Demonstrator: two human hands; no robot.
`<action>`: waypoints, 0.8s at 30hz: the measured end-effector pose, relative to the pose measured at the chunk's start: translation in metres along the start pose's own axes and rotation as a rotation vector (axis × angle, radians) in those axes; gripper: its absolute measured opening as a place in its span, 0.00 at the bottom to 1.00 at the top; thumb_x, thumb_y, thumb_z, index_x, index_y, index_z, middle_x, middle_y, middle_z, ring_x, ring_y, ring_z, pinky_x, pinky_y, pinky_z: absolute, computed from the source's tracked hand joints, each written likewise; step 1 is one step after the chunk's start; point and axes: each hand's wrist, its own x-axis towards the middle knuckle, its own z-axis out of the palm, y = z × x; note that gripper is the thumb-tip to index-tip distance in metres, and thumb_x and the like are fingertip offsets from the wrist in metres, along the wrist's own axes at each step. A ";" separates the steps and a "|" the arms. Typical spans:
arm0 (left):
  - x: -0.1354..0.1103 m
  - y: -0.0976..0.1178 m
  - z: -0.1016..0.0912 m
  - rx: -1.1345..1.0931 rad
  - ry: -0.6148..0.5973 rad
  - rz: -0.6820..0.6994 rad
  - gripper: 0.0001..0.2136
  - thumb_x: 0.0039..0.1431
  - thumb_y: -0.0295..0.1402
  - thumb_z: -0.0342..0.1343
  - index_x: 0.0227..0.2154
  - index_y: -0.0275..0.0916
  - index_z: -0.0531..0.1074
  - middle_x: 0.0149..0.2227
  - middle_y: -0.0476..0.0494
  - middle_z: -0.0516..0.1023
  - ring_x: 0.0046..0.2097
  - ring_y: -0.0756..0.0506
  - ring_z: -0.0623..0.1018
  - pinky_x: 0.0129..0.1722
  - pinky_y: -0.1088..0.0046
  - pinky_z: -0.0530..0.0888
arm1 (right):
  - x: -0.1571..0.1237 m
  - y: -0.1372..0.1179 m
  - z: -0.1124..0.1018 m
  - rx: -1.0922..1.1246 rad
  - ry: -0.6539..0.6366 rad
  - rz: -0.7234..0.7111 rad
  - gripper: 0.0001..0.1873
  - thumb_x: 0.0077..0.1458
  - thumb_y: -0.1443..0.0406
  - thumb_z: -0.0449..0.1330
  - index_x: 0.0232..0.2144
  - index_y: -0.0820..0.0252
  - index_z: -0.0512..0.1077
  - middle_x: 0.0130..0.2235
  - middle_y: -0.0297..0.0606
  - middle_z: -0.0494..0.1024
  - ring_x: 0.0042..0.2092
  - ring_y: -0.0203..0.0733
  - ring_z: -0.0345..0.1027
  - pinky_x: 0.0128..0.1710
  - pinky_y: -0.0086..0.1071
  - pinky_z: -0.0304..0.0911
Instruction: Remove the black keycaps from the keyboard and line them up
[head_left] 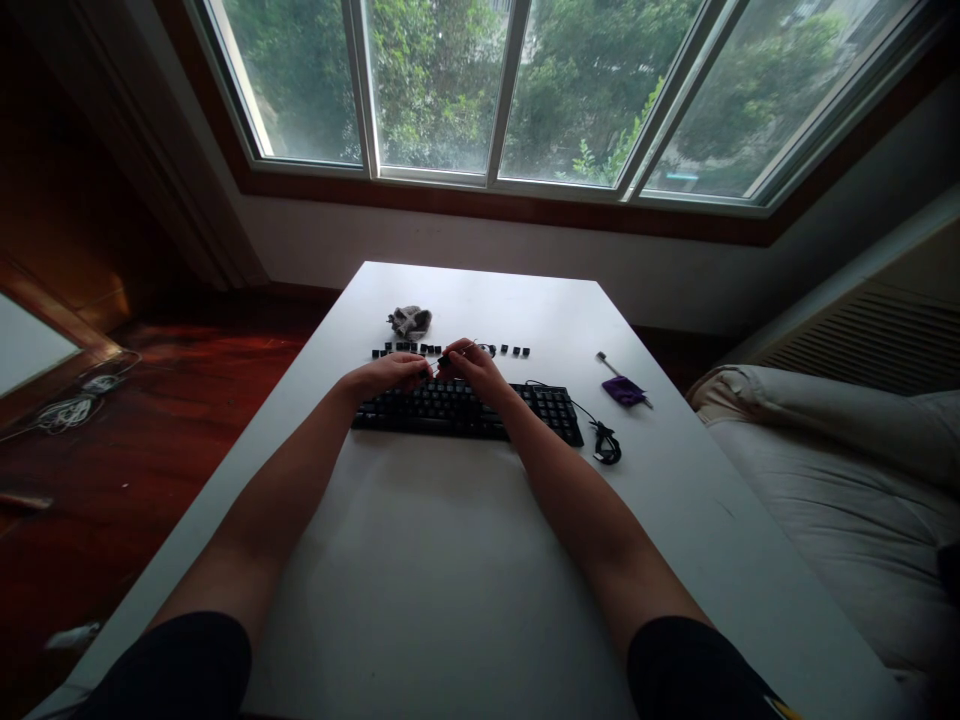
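Note:
Both hands meet above the far edge of a black keyboard [442,405] on a white table. My left hand [394,371] is closed in a pinch by a thin, pale wire-like piece [433,369]. Fingers bent, my right hand [472,365] is closed around a small black piece [444,360] that looks like a keycap. Another thin line sticks out past the right fingertips; I cannot tell if it is one tool with the wire. Loose black keycaps [405,346] lie in rows just beyond the hands, partly hidden by them.
A crumpled grey cloth [410,321] lies behind the keycaps. To the right are a small brush [602,357], a purple cloth [624,391] and the coiled keyboard cable [607,443]. A pale sofa [810,480] stands along the table's right side. Windows rise beyond the table.

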 end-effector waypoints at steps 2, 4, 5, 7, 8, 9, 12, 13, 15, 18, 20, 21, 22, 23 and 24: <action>-0.002 0.002 0.002 -0.048 -0.004 -0.028 0.20 0.67 0.48 0.50 0.44 0.35 0.76 0.30 0.43 0.73 0.29 0.50 0.70 0.29 0.74 0.69 | -0.001 -0.003 -0.001 0.026 -0.030 0.011 0.25 0.51 0.46 0.70 0.40 0.56 0.70 0.35 0.34 0.80 0.35 0.41 0.79 0.41 0.39 0.76; -0.002 0.004 0.003 -0.068 -0.010 -0.037 0.20 0.68 0.48 0.49 0.45 0.36 0.75 0.29 0.43 0.72 0.29 0.50 0.70 0.28 0.74 0.68 | -0.002 -0.006 -0.001 0.040 -0.046 0.016 0.24 0.52 0.47 0.69 0.40 0.56 0.70 0.35 0.34 0.80 0.35 0.40 0.79 0.42 0.40 0.76; -0.002 0.004 0.004 -0.066 -0.010 -0.036 0.20 0.68 0.48 0.48 0.44 0.36 0.75 0.28 0.44 0.72 0.28 0.50 0.69 0.27 0.74 0.68 | -0.002 -0.007 -0.001 0.038 -0.037 0.018 0.24 0.52 0.47 0.69 0.40 0.56 0.70 0.35 0.34 0.80 0.35 0.40 0.79 0.42 0.39 0.76; 0.000 0.004 0.006 -0.053 0.006 -0.029 0.20 0.69 0.48 0.48 0.43 0.36 0.75 0.27 0.46 0.70 0.27 0.51 0.68 0.26 0.75 0.67 | -0.001 -0.008 -0.001 0.027 0.011 0.022 0.22 0.53 0.47 0.69 0.39 0.56 0.70 0.34 0.33 0.80 0.34 0.39 0.78 0.40 0.38 0.76; 0.001 0.005 0.007 -0.045 0.017 -0.022 0.20 0.69 0.48 0.48 0.43 0.36 0.75 0.26 0.46 0.70 0.26 0.51 0.68 0.26 0.75 0.67 | -0.001 -0.009 -0.001 0.022 0.041 0.025 0.22 0.53 0.48 0.69 0.38 0.56 0.70 0.33 0.32 0.79 0.33 0.39 0.78 0.40 0.38 0.76; 0.002 0.005 0.007 -0.035 0.025 -0.008 0.20 0.68 0.49 0.48 0.44 0.36 0.75 0.26 0.46 0.70 0.26 0.51 0.68 0.26 0.75 0.67 | 0.000 -0.009 -0.001 0.021 0.067 0.025 0.22 0.53 0.48 0.69 0.38 0.56 0.69 0.33 0.32 0.79 0.33 0.39 0.77 0.39 0.37 0.76; 0.003 0.008 0.009 0.011 0.017 0.053 0.18 0.66 0.45 0.52 0.47 0.36 0.74 0.28 0.46 0.72 0.28 0.51 0.70 0.28 0.74 0.68 | 0.000 -0.010 -0.003 0.025 0.084 0.009 0.21 0.53 0.48 0.69 0.38 0.56 0.70 0.33 0.32 0.79 0.32 0.38 0.77 0.38 0.37 0.76; 0.003 0.009 0.010 0.038 0.012 0.063 0.17 0.66 0.43 0.52 0.47 0.36 0.74 0.29 0.46 0.73 0.29 0.51 0.71 0.28 0.74 0.68 | 0.000 -0.009 -0.004 0.025 0.071 0.001 0.21 0.53 0.48 0.69 0.38 0.56 0.70 0.33 0.32 0.79 0.33 0.39 0.77 0.38 0.37 0.76; 0.003 0.010 0.013 0.111 0.017 0.050 0.15 0.65 0.38 0.51 0.48 0.37 0.74 0.29 0.47 0.73 0.29 0.50 0.71 0.28 0.74 0.69 | -0.001 -0.008 -0.006 0.015 0.031 -0.004 0.21 0.53 0.49 0.69 0.39 0.56 0.71 0.34 0.32 0.79 0.34 0.39 0.78 0.40 0.38 0.75; 0.006 0.011 0.019 0.296 0.074 -0.006 0.14 0.64 0.33 0.47 0.48 0.39 0.74 0.29 0.47 0.75 0.29 0.49 0.73 0.30 0.73 0.70 | -0.001 -0.002 -0.008 -0.006 -0.007 0.014 0.21 0.53 0.49 0.69 0.39 0.56 0.72 0.34 0.33 0.80 0.35 0.40 0.78 0.42 0.39 0.76; 0.009 0.008 0.023 0.457 0.138 -0.017 0.14 0.63 0.31 0.46 0.45 0.40 0.76 0.31 0.46 0.77 0.31 0.47 0.74 0.33 0.71 0.71 | 0.000 0.002 -0.008 -0.015 -0.002 0.015 0.21 0.53 0.49 0.69 0.39 0.56 0.72 0.34 0.32 0.79 0.34 0.40 0.78 0.41 0.39 0.76; 0.011 0.007 0.024 0.524 0.163 -0.011 0.14 0.62 0.30 0.46 0.43 0.40 0.77 0.33 0.45 0.78 0.33 0.46 0.75 0.35 0.70 0.71 | 0.001 0.004 -0.006 -0.014 0.003 0.010 0.20 0.53 0.49 0.69 0.39 0.56 0.72 0.33 0.32 0.79 0.33 0.40 0.78 0.40 0.38 0.76; 0.012 0.005 0.025 0.571 0.177 -0.003 0.14 0.62 0.29 0.46 0.42 0.40 0.77 0.35 0.45 0.79 0.35 0.45 0.76 0.37 0.69 0.72 | 0.001 0.006 -0.005 -0.013 0.008 0.004 0.20 0.53 0.50 0.69 0.39 0.56 0.72 0.33 0.32 0.79 0.33 0.40 0.78 0.40 0.38 0.76; 0.014 0.003 0.026 0.595 0.182 0.004 0.14 0.62 0.29 0.46 0.41 0.40 0.77 0.37 0.45 0.80 0.37 0.44 0.77 0.38 0.69 0.72 | 0.002 0.007 -0.004 -0.012 0.012 -0.001 0.20 0.53 0.50 0.69 0.38 0.56 0.72 0.33 0.31 0.78 0.32 0.40 0.78 0.39 0.38 0.76; 0.015 0.001 0.027 0.598 0.181 0.005 0.14 0.62 0.29 0.46 0.41 0.40 0.77 0.37 0.45 0.80 0.37 0.44 0.77 0.39 0.68 0.72 | 0.003 0.008 -0.003 -0.015 0.018 -0.007 0.20 0.53 0.50 0.69 0.38 0.56 0.72 0.32 0.31 0.78 0.32 0.39 0.78 0.38 0.37 0.76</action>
